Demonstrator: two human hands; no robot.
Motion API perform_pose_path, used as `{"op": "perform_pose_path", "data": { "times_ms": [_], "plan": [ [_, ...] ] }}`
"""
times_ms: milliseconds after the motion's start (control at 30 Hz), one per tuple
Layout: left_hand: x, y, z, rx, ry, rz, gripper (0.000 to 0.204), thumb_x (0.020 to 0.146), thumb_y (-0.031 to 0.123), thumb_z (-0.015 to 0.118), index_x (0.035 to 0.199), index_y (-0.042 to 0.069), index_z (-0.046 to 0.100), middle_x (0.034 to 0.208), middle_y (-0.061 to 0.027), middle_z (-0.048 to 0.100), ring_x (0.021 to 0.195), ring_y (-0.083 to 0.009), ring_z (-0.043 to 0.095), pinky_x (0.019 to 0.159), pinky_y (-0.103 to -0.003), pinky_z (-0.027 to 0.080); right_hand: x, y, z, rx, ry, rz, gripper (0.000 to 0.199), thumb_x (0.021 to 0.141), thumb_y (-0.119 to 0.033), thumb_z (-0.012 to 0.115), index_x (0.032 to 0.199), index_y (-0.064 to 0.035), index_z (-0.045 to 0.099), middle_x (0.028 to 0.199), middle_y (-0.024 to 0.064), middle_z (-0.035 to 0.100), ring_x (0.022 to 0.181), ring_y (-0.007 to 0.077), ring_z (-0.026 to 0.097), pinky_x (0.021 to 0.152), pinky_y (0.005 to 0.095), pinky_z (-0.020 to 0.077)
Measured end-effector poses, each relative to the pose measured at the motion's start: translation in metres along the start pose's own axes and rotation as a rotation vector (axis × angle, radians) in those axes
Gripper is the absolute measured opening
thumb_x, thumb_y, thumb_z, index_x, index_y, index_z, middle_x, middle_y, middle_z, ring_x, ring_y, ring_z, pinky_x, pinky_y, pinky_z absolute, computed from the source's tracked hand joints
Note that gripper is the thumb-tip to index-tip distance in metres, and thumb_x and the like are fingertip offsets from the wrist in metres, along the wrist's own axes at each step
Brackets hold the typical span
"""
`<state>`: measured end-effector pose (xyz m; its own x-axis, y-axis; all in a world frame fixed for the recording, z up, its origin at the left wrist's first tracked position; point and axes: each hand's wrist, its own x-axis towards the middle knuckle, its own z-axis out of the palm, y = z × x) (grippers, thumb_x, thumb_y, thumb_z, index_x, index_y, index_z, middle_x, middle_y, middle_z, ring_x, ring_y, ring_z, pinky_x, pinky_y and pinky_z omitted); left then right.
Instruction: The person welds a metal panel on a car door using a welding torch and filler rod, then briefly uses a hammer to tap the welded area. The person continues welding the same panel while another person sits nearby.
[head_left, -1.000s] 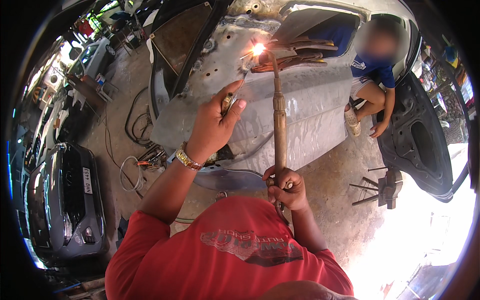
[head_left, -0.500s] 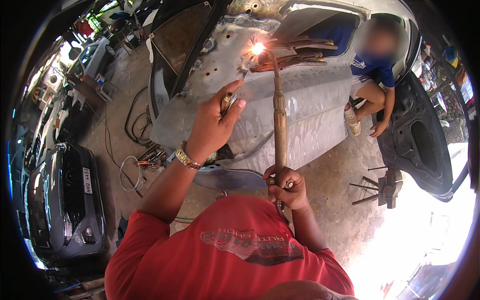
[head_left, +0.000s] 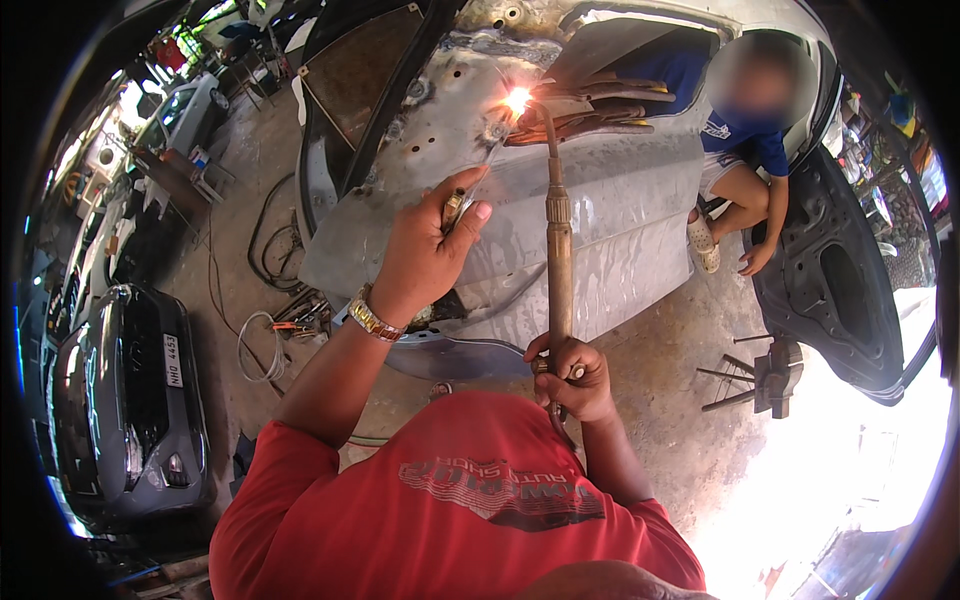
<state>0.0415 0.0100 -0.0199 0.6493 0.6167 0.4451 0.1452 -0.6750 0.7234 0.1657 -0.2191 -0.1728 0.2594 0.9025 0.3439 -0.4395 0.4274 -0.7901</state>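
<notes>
My right hand [head_left: 572, 378] grips the base of a long brass gas torch [head_left: 557, 240]. Its curved tip burns with a bright flame [head_left: 518, 100] against a bare grey car body panel [head_left: 600, 220]. My left hand [head_left: 428, 250], with a gold watch at the wrist, pinches a thin filler rod [head_left: 478, 168] that points up toward the flame. I wear a red shirt. Rusty metal pieces lie by the flame at the panel's window opening.
A person in a blue shirt [head_left: 745, 160] crouches at the right by the panel. A black car door [head_left: 840, 300] leans at far right. A grey car [head_left: 130, 400] stands at left. Hoses and cables [head_left: 260, 340] lie on the concrete floor, with a small metal stand [head_left: 770, 370] nearby.
</notes>
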Motion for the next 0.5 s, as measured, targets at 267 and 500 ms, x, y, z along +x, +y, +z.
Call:
{"op": "perform_pose_path", "data": {
  "times_ms": [267, 500],
  "plan": [
    [-0.0002, 0.0005, -0.0002, -0.026, 0.014, -0.017, 0.04, 0.106, 0.028, 0.067, 0.141, 0.008, 0.063, 0.064, -0.0044, 0.058, 0.064, -0.0145, 0.07, 0.059, -0.031, 0.049, -0.0005, 0.0012, -0.0011, 0.013, -0.001, 0.006, 0.03, 0.086, 0.022, 0.063, 0.087, -0.0056, 0.053, 0.121, 0.0285, 0.062, 0.071, 0.0124, 0.071, 0.061, 0.0247, 0.0592],
    [0.0016, 0.0036, 0.0002, -0.024, 0.016, -0.019, 0.042, 0.106, 0.027, 0.067, 0.143, 0.006, 0.063, 0.063, -0.0027, 0.053, 0.061, -0.0121, 0.065, 0.057, -0.03, 0.047, -0.0005, 0.0018, -0.0032, 0.004, -0.013, 0.003, 0.03, 0.086, 0.022, 0.064, 0.088, -0.006, 0.053, 0.121, 0.0285, 0.062, 0.073, 0.0133, 0.071, 0.065, 0.0259, 0.0593]
  ]
}}
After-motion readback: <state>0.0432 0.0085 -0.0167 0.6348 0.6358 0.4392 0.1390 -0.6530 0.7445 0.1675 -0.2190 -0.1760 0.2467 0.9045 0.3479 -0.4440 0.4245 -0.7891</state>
